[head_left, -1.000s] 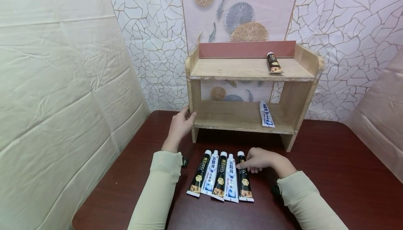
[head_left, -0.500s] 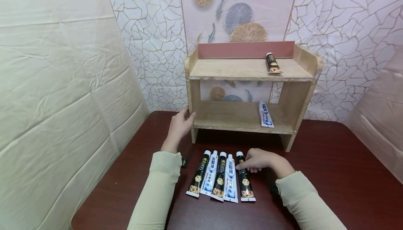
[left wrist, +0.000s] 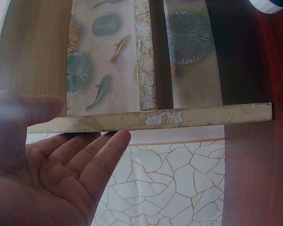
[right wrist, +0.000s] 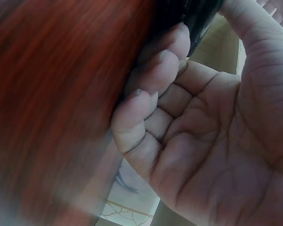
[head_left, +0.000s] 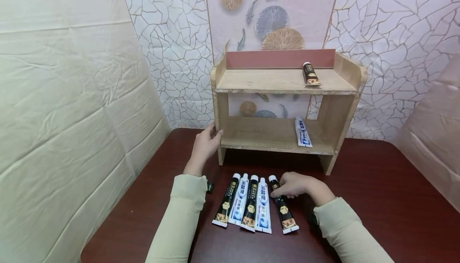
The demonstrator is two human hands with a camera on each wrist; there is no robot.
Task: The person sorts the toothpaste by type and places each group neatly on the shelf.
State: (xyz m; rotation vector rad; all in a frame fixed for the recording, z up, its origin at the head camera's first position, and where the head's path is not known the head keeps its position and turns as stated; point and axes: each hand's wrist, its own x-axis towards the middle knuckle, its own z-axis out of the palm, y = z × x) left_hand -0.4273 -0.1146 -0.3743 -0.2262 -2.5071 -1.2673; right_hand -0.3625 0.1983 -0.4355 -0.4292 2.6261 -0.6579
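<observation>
My left hand [head_left: 206,144] holds the left side panel of a small wooden shelf [head_left: 262,134], thumb in front and fingers behind the panel edge [left wrist: 198,117]. On the table, my right hand [head_left: 299,185] pinches the upper part of the rightmost black toothpaste tube [head_left: 284,211] between thumb and fingers. That tube slants, its crimped end swung out to the right. In the right wrist view, dark plastic of the tube [right wrist: 198,23] shows at the curled fingertips. Left of it lie two white tubes [head_left: 263,211] [head_left: 239,203] and two black tubes [head_left: 250,209] [head_left: 226,205], side by side, caps toward the shelf.
One black toothpaste tube [head_left: 310,74] lies on the upper shelf board, toward the right. A white tube [head_left: 303,132] lies on the lower board below it. The shelf stands at the back of the dark red table [head_left: 143,215], before a patterned wall covering [head_left: 172,47].
The rightmost black tube has turned under my right hand, its crimped end moving right, away from the neighbouring white tube. My left hand has stayed on the shelf panel.
</observation>
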